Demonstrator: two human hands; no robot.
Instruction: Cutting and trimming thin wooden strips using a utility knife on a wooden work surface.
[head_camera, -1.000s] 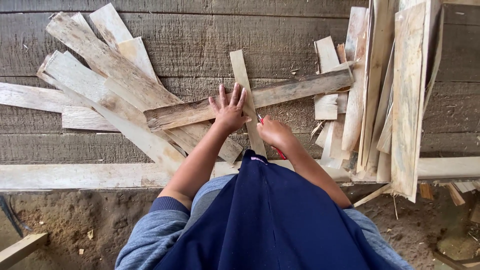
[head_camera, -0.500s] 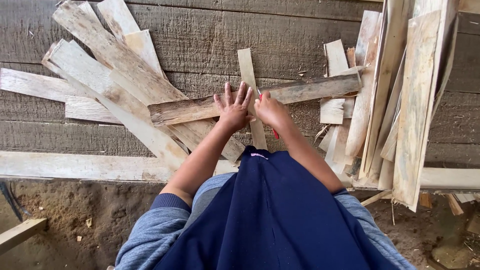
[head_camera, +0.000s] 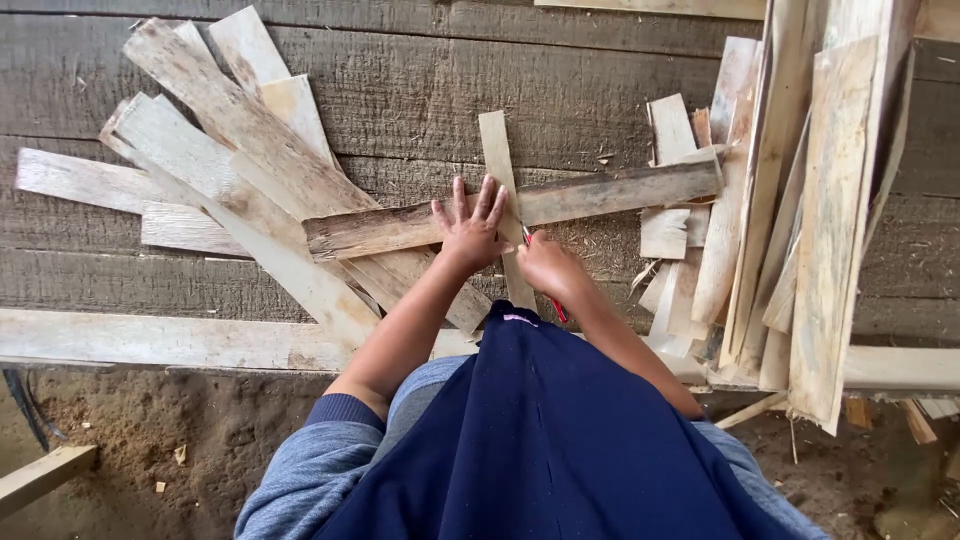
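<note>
Pressing flat with fingers spread, the left hand (head_camera: 472, 228) pins the long weathered slat (head_camera: 520, 206) mid-tabletop while the right hand (head_camera: 548, 268) grips a red pencil (head_camera: 556, 304) just beside; any slat slip probably skews the stroke.

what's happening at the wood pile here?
A person leans over a rough plank surface strewn with weathered slats. The left hand lies flat, fingers spread, on a long wooden strip that lies crosswise over a narrower upright slat. The right hand grips a red pencil-like tool, its tip at the strip's lower edge beside the left hand. More boards lean stacked at the right, and a fan of slats lies at the left.
</note>
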